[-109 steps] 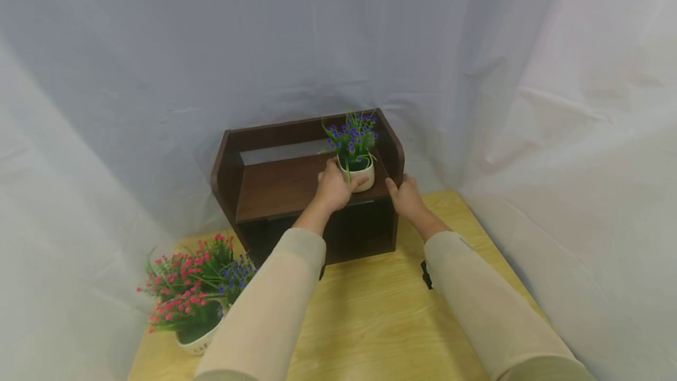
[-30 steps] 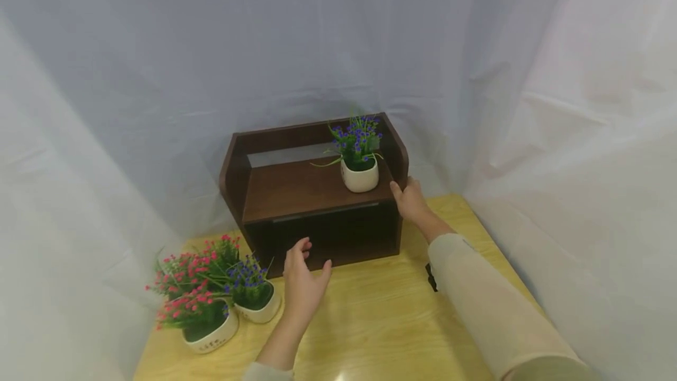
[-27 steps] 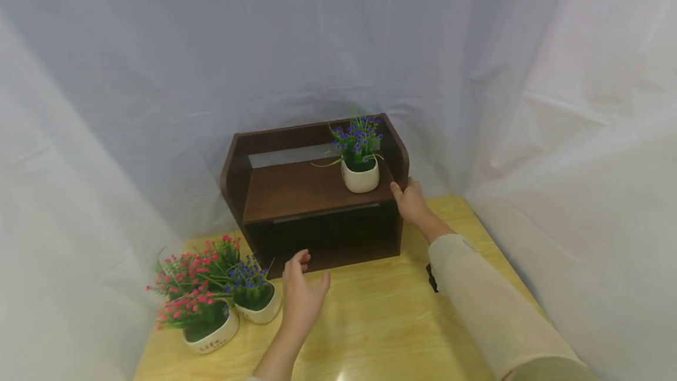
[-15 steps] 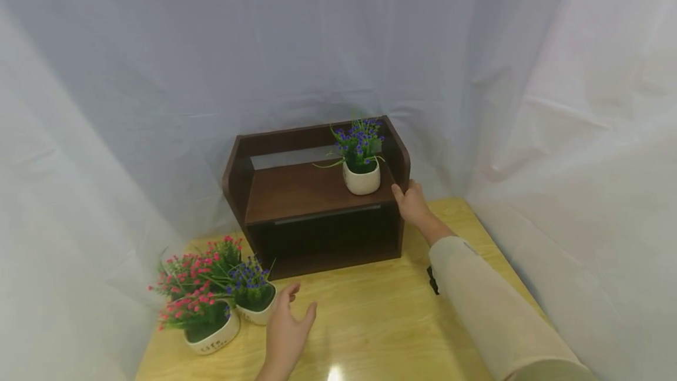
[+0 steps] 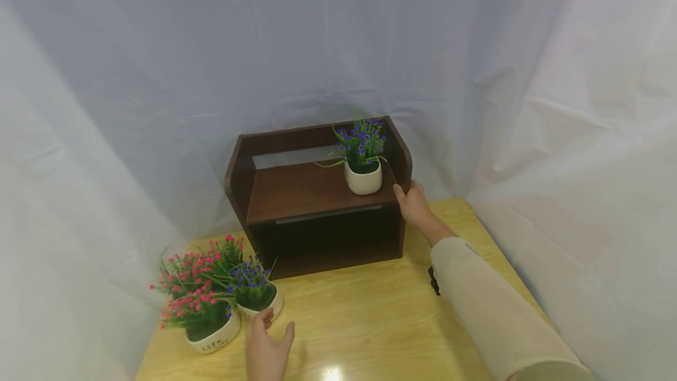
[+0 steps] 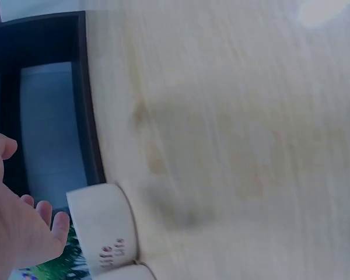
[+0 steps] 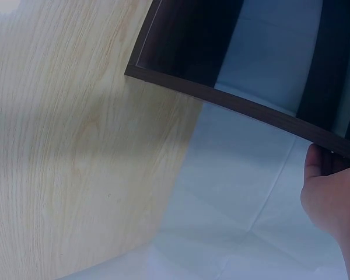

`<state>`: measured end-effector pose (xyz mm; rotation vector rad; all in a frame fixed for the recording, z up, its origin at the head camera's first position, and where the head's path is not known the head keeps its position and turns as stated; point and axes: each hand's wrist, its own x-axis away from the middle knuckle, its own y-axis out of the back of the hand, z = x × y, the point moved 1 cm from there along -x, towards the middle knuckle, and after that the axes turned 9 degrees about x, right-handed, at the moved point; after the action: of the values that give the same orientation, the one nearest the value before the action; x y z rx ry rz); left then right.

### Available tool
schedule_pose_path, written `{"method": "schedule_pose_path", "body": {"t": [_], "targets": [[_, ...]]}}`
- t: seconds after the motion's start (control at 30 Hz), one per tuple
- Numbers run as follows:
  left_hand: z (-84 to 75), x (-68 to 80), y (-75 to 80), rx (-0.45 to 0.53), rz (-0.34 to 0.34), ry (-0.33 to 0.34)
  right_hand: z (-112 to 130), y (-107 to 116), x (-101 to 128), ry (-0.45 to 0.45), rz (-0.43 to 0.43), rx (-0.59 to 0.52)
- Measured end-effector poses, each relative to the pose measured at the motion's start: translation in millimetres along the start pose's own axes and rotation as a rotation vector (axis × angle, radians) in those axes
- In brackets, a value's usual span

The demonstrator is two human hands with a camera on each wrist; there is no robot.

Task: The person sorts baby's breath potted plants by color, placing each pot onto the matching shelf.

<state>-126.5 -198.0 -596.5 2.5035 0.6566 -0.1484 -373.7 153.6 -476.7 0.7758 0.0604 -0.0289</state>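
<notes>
Left hand (image 5: pixel 267 348) low at near edge of surface (image 5: pixel 370 322), fingers spread and relaxed, gripping nothing. Small pot with blue flowers (image 5: pixel 254 296) lies just beyond fingertips, slightly left and farther in; fingers near rim, contact not clear. Pot upright; no long axis to match. Pot with pink flowers (image 5: pixel 198 316) touches it on left. Right hand (image 5: pixel 415 204) well apart, fingers wrapped on right front edge of shelf (image 5: pixel 312 193). Left hand far nearer.
</notes>
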Motion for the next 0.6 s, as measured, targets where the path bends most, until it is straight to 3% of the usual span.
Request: {"method": "schedule_pose_path", "body": {"t": [0.2, 0.3, 0.6], "targets": [[23.8, 1.0, 1.1, -0.032, -0.114, -0.034, 0, 1, -1, -0.002, -0.003, -0.032], [32.4, -0.6, 3.3, -0.03, -0.149, -0.016, -1, 1, -1, 0.0, -0.012, -0.034], [48.5, -9.6, 9.1, -0.005, -0.15, 0.087, 1, 0, 0, 0.016, -0.01, -0.039]]}}
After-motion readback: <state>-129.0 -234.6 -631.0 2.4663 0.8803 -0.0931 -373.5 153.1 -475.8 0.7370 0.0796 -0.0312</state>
